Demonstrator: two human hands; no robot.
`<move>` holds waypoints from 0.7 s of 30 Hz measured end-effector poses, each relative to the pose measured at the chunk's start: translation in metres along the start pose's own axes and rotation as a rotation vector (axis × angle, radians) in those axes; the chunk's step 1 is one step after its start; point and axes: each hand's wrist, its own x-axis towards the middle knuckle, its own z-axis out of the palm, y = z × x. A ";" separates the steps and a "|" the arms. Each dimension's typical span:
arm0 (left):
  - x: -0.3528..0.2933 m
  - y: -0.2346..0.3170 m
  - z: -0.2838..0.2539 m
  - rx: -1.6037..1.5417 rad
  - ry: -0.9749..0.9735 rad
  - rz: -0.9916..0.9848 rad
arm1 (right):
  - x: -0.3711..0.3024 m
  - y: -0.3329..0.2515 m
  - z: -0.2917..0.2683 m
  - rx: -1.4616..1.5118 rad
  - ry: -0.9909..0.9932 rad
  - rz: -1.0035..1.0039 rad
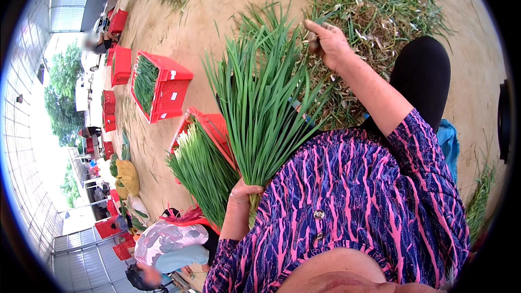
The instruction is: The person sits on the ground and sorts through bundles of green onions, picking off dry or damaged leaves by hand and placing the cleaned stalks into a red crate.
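My left hand is closed round the lower stalks of a large bunch of garlic chives, held in front of my chest. Its long flat green leaves fan out away from me. To the right of the leaf tips, my right hand reaches out over a heap of leaf scraps. Its index finger is stretched out, apart from the darker digit below, and I see nothing gripped in it. Left of the bunch, more chives with pale ends lie at a red plastic crate, which the held leaves partly cover.
Another red crate filled with greens stands farther left, with more red crates beyond. A person in a patterned top bends at the lower left. A yellow sack lies on the sandy floor. My dark-trousered knee is at right.
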 end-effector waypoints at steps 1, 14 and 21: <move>0.000 -0.002 -0.002 -0.030 -0.006 -0.009 | 0.010 -0.011 -0.015 0.086 0.022 0.018; 0.007 -0.003 -0.008 -0.027 0.020 -0.014 | -0.010 -0.003 -0.020 -0.223 -0.360 0.049; 0.005 0.000 0.005 -0.076 0.074 -0.003 | -0.040 -0.015 -0.002 -0.325 -0.585 0.030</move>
